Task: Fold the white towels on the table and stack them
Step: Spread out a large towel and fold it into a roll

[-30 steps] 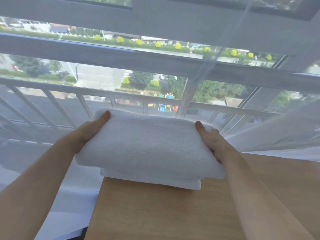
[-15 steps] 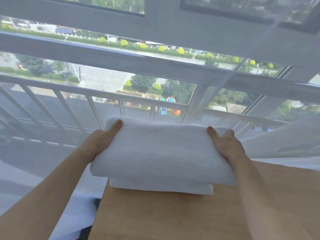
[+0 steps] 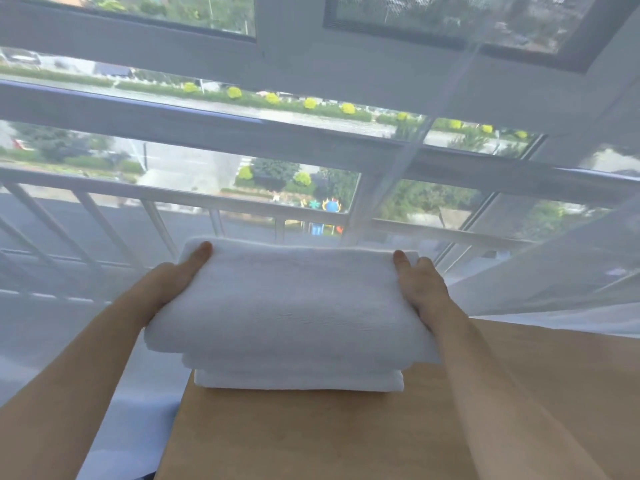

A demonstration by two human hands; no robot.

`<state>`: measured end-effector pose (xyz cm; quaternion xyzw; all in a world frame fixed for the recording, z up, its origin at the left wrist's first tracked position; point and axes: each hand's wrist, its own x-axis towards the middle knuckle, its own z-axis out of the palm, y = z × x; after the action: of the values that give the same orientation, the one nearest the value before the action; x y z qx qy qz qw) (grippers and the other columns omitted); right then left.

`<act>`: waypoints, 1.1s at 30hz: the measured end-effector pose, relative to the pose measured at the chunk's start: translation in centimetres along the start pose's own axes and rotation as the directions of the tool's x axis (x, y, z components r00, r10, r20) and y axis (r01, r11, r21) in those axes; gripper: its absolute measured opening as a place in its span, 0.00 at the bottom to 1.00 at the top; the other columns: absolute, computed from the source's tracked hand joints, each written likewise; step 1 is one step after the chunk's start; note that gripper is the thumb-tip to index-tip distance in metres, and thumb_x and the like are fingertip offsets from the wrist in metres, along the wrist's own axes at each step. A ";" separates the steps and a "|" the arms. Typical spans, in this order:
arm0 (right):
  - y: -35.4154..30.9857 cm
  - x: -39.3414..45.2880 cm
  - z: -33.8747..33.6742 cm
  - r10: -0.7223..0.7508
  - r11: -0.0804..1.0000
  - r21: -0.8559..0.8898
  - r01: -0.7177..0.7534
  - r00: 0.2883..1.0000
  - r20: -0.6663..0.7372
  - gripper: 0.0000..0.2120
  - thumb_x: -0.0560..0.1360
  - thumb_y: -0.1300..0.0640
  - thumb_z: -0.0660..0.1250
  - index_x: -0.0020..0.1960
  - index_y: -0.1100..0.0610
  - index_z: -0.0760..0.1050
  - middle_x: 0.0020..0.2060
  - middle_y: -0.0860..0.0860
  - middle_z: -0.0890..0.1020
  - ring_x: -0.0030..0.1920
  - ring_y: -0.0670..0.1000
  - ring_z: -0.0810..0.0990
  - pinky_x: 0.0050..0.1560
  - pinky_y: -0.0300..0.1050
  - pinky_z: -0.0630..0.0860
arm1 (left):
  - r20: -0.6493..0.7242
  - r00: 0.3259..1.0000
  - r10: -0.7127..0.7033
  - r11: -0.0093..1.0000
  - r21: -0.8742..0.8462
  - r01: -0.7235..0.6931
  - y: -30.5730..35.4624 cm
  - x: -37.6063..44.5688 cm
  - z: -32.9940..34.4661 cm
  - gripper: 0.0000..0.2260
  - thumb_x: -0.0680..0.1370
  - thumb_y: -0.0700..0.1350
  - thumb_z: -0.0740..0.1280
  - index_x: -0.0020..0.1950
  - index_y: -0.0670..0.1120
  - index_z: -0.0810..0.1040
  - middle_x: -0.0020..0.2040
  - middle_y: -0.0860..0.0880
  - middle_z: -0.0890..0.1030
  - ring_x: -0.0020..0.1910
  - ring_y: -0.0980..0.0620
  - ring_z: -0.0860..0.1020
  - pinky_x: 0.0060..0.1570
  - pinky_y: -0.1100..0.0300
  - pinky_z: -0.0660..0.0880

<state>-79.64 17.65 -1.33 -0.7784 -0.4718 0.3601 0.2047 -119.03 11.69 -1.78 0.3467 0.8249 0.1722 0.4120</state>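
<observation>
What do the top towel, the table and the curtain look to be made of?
Top towel: white terry cloth, probably cotton, with a nubby looped surface. Table: pale wood or wood-look laminate, matte, with faint grain. Curtain: sheer white voile; the railing shows through it.

- I have one view only, the wide-angle head camera, looking forward and down.
- It sits close above the desk (image 3: 311,434), whose near edge fills 6 o'clock.
- The window (image 3: 311,188) spans 12 o'clock.
</observation>
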 end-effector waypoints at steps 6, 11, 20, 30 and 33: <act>-1.9 -3.2 -0.7 -0.100 0.926 -0.372 0.064 0.992 -0.077 0.36 0.81 0.34 0.50 0.81 0.55 0.52 0.75 0.59 0.64 0.72 0.62 0.66 0.69 0.58 0.63 | -0.287 0.915 0.283 0.935 0.297 -0.196 0.9 -0.9 0.0 0.38 0.75 0.74 0.56 0.53 0.39 0.78 0.54 0.38 0.81 0.54 0.37 0.77 0.53 0.46 0.71; -3.6 -7.3 3.4 -0.441 0.668 -0.642 0.376 0.895 0.066 0.33 0.78 0.30 0.41 0.79 0.43 0.53 0.82 0.55 0.45 0.80 0.63 0.44 0.75 0.64 0.41 | -0.222 0.473 0.853 0.513 0.529 -0.676 5.6 -6.0 4.0 0.19 0.80 0.57 0.59 0.64 0.50 0.80 0.61 0.46 0.83 0.61 0.43 0.80 0.64 0.50 0.71; -0.2 -4.8 3.8 -0.362 0.728 -0.518 0.448 0.894 0.264 0.36 0.75 0.27 0.40 0.80 0.36 0.41 0.81 0.39 0.43 0.80 0.49 0.36 0.78 0.55 0.33 | 0.254 0.666 0.701 0.427 0.599 -0.678 6.8 -5.6 11.4 0.33 0.76 0.70 0.40 0.81 0.64 0.47 0.83 0.58 0.47 0.81 0.57 0.42 0.79 0.54 0.38; 0.2 -4.5 4.9 -0.394 0.738 -0.493 0.460 0.888 0.238 0.39 0.72 0.26 0.38 0.80 0.37 0.42 0.81 0.39 0.43 0.80 0.48 0.35 0.77 0.56 0.30 | 0.159 0.753 0.639 0.479 0.683 -0.551 5.0 -3.5 9.7 0.38 0.73 0.74 0.35 0.82 0.61 0.45 0.83 0.57 0.49 0.81 0.57 0.44 0.79 0.51 0.38; 0.2 -4.8 4.5 -0.400 0.743 -0.483 0.462 0.886 0.233 0.37 0.74 0.28 0.39 0.81 0.38 0.43 0.81 0.40 0.44 0.80 0.49 0.36 0.77 0.57 0.31 | 0.147 0.745 0.651 0.485 0.674 -0.557 5.3 -3.6 9.7 0.38 0.73 0.74 0.35 0.82 0.61 0.45 0.83 0.56 0.50 0.81 0.56 0.45 0.79 0.50 0.38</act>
<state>-84.36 13.26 -2.69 -0.6516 -0.7299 0.2037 0.0342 -107.47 12.79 -2.63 0.7274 0.6766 0.0129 0.1137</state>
